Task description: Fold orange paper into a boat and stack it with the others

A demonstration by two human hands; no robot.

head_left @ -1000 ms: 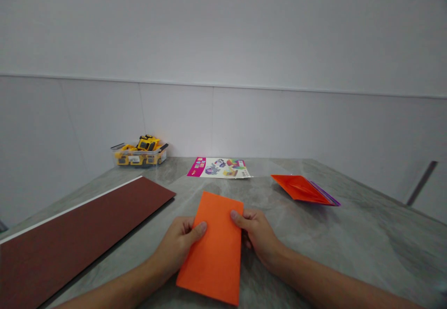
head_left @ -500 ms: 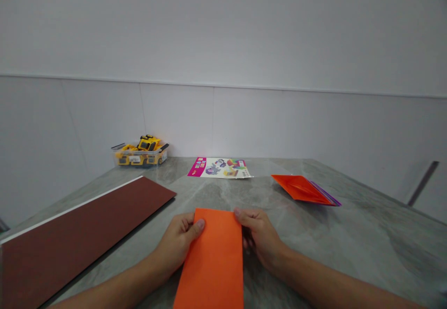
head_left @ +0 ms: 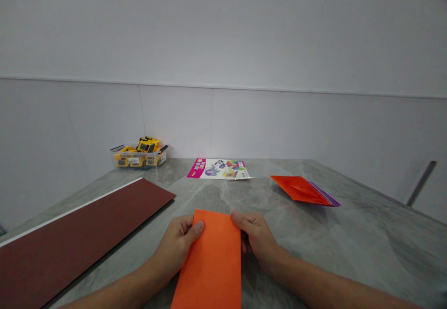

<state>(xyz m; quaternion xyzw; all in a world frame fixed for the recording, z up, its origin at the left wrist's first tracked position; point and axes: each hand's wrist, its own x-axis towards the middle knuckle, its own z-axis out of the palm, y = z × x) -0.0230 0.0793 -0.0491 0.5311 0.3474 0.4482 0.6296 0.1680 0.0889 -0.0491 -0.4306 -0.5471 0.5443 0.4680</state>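
A folded orange paper sheet lies lengthwise on the grey marble table right in front of me. My left hand pinches its far left corner, thumb on top and fingers curled under. Opposite it, my right hand grips the far right corner the same way. The sheet's near end runs off the bottom of the picture.
A long dark brown board lies on the left of the table. A clear tub with a yellow toy vehicle stands at the back left. A printed colourful packet lies at the back, and a stack of orange and purple papers to the right.
Both hands have drawn the orange sheet toward me, so its far edge now lies closer and its near end has left the picture.
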